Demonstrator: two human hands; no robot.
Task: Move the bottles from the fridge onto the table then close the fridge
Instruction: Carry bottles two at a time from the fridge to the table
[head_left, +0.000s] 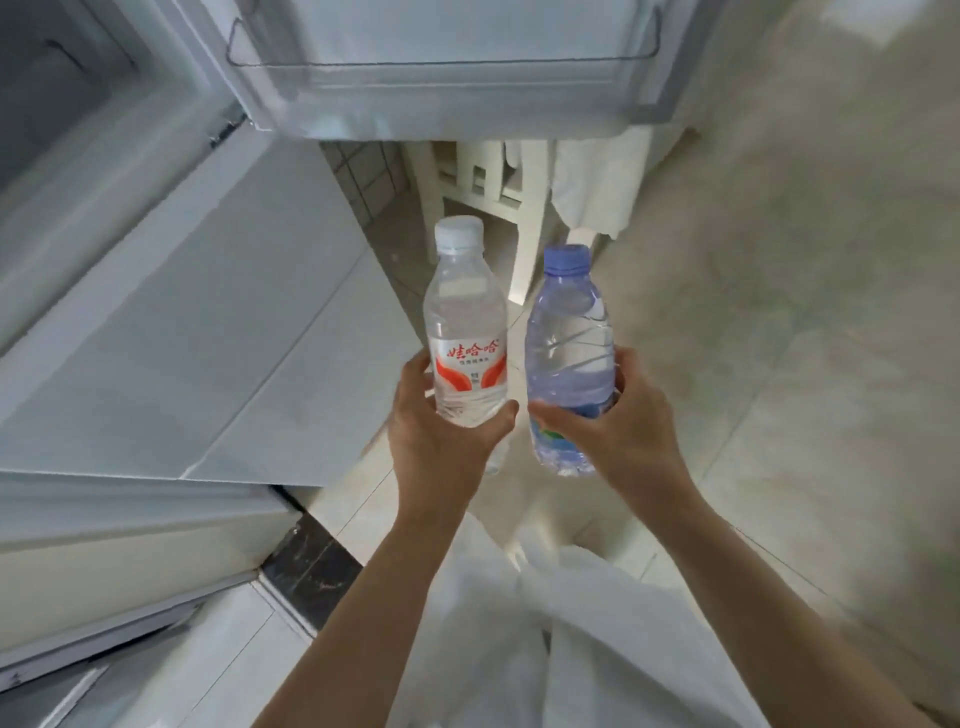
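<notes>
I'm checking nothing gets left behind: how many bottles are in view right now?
2. The white-capped bottle is in the left hand; the blue-capped bottle is in the right hand. The fridge interior is mostly out of view, so more may be hidden.

The floor (779, 364) is pale glossy tile, cream with a faint marbled grain, and daylight lies softly across it from the right. A dark, black-veined stone threshold strip (311, 566) crosses it near the lower left. Farther back stands a white wooden chair (483, 187), its legs planted on the tile, with a white cloth (592, 187) draped beside it down to near the floor. Behind the chair, a low stretch of wall (363, 171) shows small square tiles with dark grout.
</notes>
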